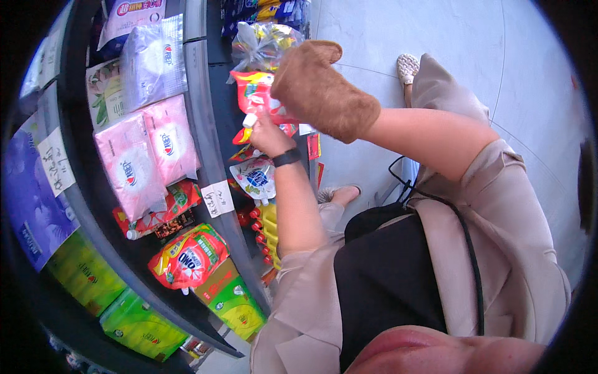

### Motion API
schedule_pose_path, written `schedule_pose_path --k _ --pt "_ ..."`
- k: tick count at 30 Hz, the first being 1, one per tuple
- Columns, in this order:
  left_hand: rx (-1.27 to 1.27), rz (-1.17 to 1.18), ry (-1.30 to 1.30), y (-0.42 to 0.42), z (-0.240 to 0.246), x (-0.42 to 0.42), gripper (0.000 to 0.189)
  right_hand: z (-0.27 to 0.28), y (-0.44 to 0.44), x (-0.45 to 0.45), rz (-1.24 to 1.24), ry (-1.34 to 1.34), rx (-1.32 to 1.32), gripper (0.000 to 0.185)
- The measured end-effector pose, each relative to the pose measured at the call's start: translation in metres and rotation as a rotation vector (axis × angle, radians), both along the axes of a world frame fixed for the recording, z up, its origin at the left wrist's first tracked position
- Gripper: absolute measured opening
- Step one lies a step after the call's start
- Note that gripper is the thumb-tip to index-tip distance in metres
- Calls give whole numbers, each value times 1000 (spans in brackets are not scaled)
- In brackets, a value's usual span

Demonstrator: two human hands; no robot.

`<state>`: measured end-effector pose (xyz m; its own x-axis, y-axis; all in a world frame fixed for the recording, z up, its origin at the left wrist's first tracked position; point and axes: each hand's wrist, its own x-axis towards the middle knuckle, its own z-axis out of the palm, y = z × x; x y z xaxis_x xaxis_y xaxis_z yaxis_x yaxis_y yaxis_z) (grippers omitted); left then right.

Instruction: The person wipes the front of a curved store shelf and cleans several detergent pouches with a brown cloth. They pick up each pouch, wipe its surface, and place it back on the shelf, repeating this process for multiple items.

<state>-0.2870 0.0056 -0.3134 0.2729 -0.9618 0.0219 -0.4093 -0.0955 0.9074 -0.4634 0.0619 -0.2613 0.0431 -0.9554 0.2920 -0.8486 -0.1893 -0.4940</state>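
A red pouch (250, 91) with a white cap is held by my left hand (270, 133), which wears a black wristband (286, 157), over the shelf's edge. My right hand is hidden inside a brown plush mitt (324, 91), which lies against or just over the pouch's right side; its fingers cannot be seen. Just beyond the pouch sits a knotted clear plastic bag (264, 44) of small colourful items. Nearer me are a white-and-blue pouch (256, 177) and yellow bottles with red caps (267, 229).
Dark shelves (205, 117) on the left hold pink packs (170, 140), purple packs (152, 65), a red OMO pouch (189, 262) and green packs (140, 322). A handwritten paper tag (217, 199) is on a shelf edge. Grey floor (458, 56) lies to the right.
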Motion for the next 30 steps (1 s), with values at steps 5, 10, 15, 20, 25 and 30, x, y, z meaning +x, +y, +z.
schedule_pose_path --k 5,10,15,20,25,30 --pt "-57 -325 -43 72 48 -27 20 -62 15 53 280 -452 -156 29" --pt "-57 -214 232 128 96 -40 35 -80 17 59 322 -486 -326 37" --pt "-186 -115 385 144 128 -18 25 -6 34 36 225 -334 -342 40" --pt "-323 -70 327 164 164 4 26 13 46 59 493 -480 243 61" --pt "-332 -41 411 177 184 20 24 -29 71 101 638 -963 464 85" --pt "-333 -57 405 194 178 35 23 46 106 95 494 -1857 1519 61"
